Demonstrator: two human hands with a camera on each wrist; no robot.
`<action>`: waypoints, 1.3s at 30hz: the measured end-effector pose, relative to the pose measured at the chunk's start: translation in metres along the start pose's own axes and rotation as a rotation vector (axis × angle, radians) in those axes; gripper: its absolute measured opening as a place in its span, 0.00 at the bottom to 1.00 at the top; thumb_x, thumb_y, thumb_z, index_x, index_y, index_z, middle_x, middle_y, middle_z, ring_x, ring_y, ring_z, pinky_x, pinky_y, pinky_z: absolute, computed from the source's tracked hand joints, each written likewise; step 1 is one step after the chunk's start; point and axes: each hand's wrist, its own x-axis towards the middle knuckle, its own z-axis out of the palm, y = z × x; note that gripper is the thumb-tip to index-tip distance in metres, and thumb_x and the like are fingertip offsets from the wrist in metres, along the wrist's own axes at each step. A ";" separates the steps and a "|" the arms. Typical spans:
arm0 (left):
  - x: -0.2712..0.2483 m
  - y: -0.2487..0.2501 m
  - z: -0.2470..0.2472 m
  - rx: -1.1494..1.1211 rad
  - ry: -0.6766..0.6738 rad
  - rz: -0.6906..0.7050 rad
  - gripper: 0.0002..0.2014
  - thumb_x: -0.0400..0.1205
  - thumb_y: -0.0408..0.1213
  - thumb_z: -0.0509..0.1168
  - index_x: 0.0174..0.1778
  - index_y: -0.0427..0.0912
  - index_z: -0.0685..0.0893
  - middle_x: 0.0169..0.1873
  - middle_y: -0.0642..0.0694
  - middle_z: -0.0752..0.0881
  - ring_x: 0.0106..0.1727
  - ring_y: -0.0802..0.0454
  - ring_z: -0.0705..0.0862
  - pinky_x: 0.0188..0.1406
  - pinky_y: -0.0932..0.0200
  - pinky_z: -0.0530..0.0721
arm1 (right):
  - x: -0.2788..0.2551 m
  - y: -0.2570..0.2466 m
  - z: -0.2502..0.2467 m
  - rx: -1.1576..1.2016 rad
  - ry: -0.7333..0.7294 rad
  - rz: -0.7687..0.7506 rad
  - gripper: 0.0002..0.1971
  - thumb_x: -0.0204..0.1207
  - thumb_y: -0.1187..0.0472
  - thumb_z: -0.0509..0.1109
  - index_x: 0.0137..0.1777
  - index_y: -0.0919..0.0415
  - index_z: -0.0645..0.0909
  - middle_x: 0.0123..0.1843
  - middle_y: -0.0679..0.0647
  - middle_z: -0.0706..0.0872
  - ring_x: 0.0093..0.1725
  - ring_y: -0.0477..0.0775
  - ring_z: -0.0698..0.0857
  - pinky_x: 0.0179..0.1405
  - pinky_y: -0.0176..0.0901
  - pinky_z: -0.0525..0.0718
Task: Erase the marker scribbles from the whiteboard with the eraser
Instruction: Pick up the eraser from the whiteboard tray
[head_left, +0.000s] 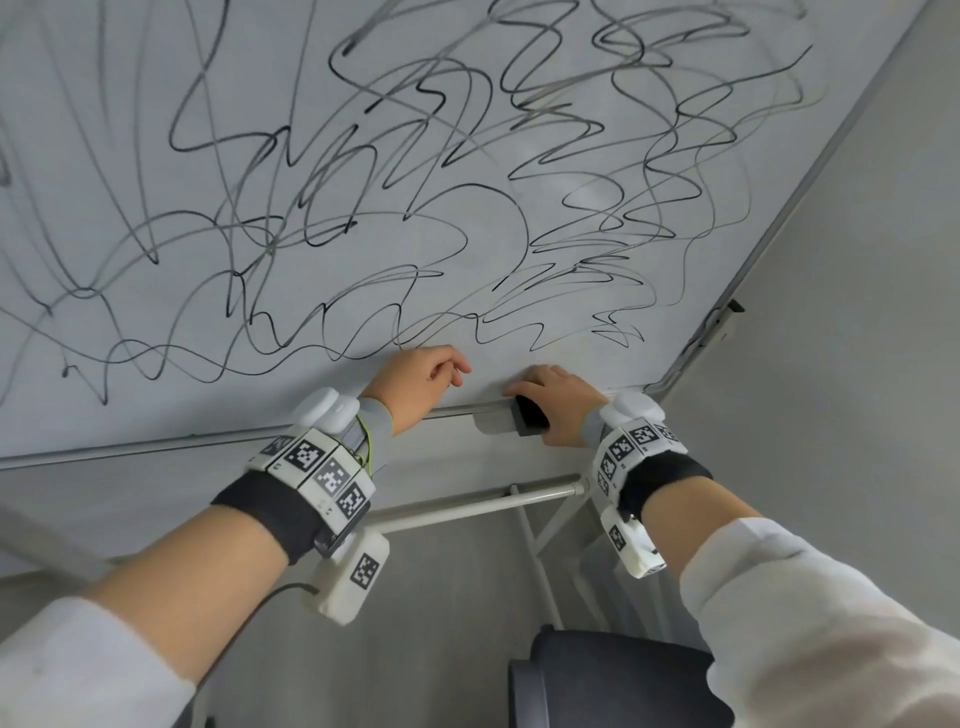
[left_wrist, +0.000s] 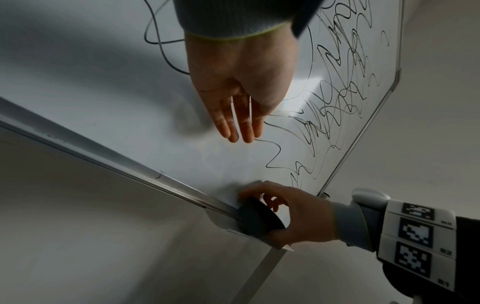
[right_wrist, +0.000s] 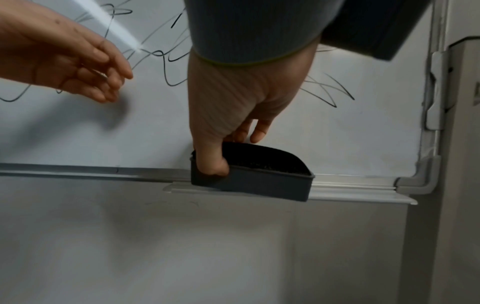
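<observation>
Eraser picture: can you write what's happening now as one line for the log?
right hand: grips eraser on tray | left hand: open, holds nothing | scribbles: unerased | whiteboard: not yet wiped

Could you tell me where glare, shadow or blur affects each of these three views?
Head view: the whiteboard is evenly lit and its scribbles are sharp. Left wrist view: glare streak beside the left hand, dark shadow upper left. Right wrist view: glare streak upper left, soft overall; the right hand grips the eraser.
</observation>
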 end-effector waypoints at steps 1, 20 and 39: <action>0.000 -0.001 0.000 -0.001 0.001 -0.001 0.17 0.83 0.29 0.49 0.44 0.51 0.81 0.38 0.58 0.83 0.50 0.34 0.82 0.33 0.56 0.77 | 0.000 0.001 -0.001 0.008 0.008 0.004 0.35 0.66 0.66 0.71 0.74 0.49 0.69 0.73 0.50 0.68 0.72 0.55 0.66 0.69 0.46 0.70; 0.006 0.000 -0.008 -0.017 -0.009 -0.025 0.16 0.84 0.29 0.51 0.45 0.47 0.83 0.40 0.50 0.85 0.48 0.46 0.83 0.57 0.43 0.81 | -0.004 -0.001 0.023 0.193 0.290 0.036 0.13 0.65 0.66 0.72 0.50 0.64 0.81 0.53 0.59 0.83 0.50 0.65 0.79 0.44 0.49 0.80; 0.012 0.000 0.009 -0.075 -0.070 -0.045 0.16 0.85 0.29 0.50 0.46 0.45 0.83 0.38 0.51 0.83 0.45 0.50 0.80 0.48 0.49 0.82 | 0.000 0.001 0.019 -0.015 0.209 0.034 0.30 0.67 0.55 0.73 0.72 0.47 0.73 0.66 0.46 0.79 0.63 0.55 0.77 0.60 0.44 0.69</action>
